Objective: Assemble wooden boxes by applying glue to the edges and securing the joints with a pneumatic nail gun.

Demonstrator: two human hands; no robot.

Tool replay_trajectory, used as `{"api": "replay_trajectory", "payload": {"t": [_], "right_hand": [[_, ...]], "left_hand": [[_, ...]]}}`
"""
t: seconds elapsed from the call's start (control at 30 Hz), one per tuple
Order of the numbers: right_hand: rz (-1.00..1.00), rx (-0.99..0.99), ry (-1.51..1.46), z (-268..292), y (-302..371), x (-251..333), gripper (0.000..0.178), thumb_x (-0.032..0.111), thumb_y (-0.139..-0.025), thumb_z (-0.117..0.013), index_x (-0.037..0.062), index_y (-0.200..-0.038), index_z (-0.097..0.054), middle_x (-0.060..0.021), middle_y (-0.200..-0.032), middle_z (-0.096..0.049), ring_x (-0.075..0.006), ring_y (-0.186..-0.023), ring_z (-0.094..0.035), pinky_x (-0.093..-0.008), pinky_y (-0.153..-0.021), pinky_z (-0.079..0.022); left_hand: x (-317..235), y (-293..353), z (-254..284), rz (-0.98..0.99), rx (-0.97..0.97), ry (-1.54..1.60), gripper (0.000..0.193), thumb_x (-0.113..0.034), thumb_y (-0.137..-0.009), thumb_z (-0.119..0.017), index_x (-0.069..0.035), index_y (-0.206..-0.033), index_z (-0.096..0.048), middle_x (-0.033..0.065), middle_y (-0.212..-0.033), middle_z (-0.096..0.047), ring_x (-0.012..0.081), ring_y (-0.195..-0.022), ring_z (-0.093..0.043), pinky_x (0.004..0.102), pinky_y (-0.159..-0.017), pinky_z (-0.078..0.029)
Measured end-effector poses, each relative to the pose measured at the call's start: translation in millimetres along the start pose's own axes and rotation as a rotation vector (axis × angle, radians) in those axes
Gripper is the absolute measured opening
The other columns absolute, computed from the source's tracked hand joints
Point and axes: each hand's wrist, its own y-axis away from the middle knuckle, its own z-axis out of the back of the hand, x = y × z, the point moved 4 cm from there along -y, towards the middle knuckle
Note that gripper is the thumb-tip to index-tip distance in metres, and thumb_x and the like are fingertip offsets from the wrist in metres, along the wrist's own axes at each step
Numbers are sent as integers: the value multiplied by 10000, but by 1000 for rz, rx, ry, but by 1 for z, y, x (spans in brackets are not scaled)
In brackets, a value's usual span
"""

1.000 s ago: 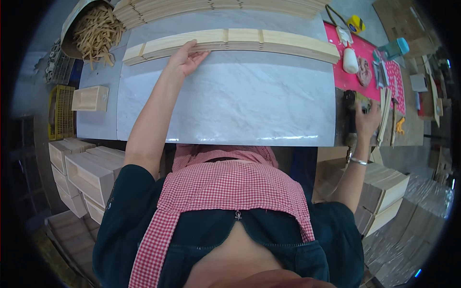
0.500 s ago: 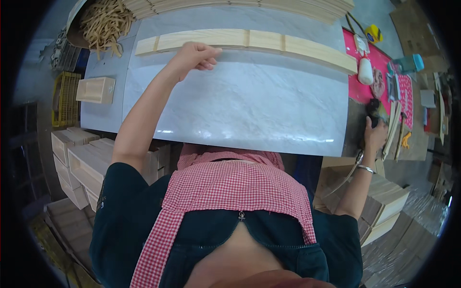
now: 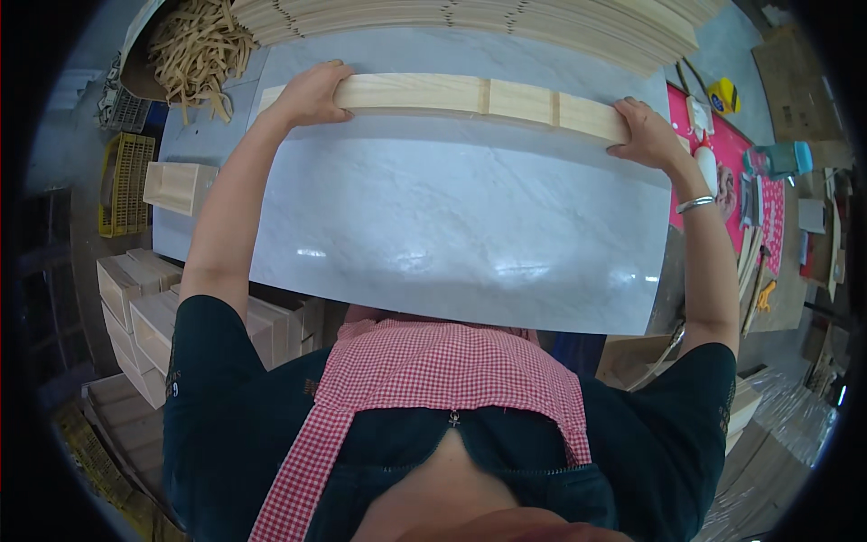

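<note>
A long pale wooden board (image 3: pixel 406 92) with narrow cross grooves lies across the far part of the marble-patterned table (image 3: pixel 452 217). Around its left part my left hand (image 3: pixel 316 92) is closed, thumb on the near side and fingers over the far side. My right hand (image 3: pixel 646 133) grips the same board near its right end in a similar way. The board's left tip shows beyond my left hand; part of the right end is covered by my right hand.
Behind the board is a stack of grooved boards (image 3: pixel 379 16), beside a container of thin wood strips (image 3: pixel 199 56). A small wooden box (image 3: pixel 181 187) sits at the table's left edge. On the right, a pink mat (image 3: pixel 733 135) carries a white bottle (image 3: pixel 705 168) and a teal-lidded jar (image 3: pixel 778 160).
My right hand has left the dark tool on the right-hand bench and taken hold of the board's right end. My left hand has moved left and closed on the board.
</note>
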Motion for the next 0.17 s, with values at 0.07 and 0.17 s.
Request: {"api": "replay_trajectory", "payload": {"t": [0.07,0.17], "right_hand": [[0,70,-25,0,-15,-8,718,199,-687,-867,101,-1326,-554,-92,-1267,-617,-300,-1138,-600,-443,-1029,-462],[-22,-17,6,-1,-42,-23,743,221,-717,-844,149,-1377,-510,-87,-1278,-613,-285,-1151,-596,-480,-1057,-444]], "left_hand": [[4,-6,0,25,33,4,657,-149,-698,-799,-93,-1319,-590,108,-1206,-662,306,-1079,-621,402,-955,-496],[17,-25,2,77,-107,20,684,-163,-682,-812,-92,-1325,-591,116,-1222,-658,311,-1090,-618,402,-981,-483]]}}
